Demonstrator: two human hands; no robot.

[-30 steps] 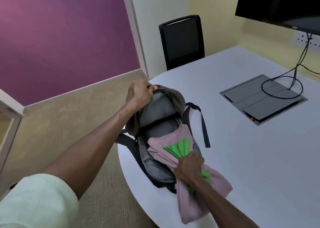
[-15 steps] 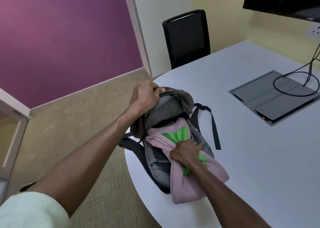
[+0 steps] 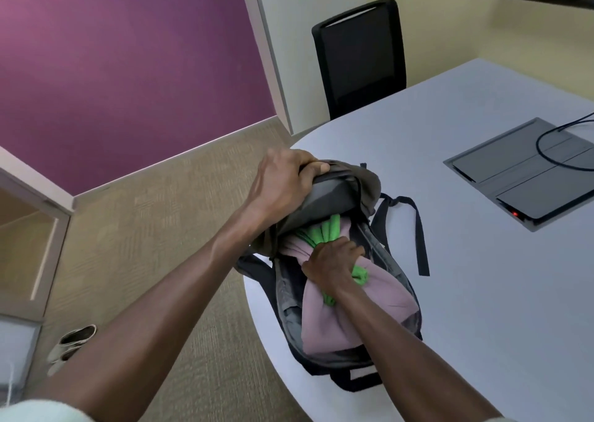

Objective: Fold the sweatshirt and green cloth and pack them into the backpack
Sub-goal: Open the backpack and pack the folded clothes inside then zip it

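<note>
The right hand point(image 3: 332, 262) gripped the soft pink sweatshirt point(image 3: 340, 309) and the ribbed green cloth point(image 3: 323, 230) together in a bunch, inside the open grey backpack point(image 3: 393, 270) on the smooth white table point(image 3: 482, 293). Above this grip, the left hand point(image 3: 283, 180) held the padded flap up.

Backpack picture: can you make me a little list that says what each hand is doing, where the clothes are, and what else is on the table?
left hand: grips the backpack's top flap, holding it open
right hand: grips the pink sweatshirt and green cloth bundled together
clothes: partly inside the backpack, lower end of the sweatshirt bulging out of the opening
backpack: lying on the white table near its edge, unzipped
also on table: grey cable box with a black cable
behind table: black chair
</note>
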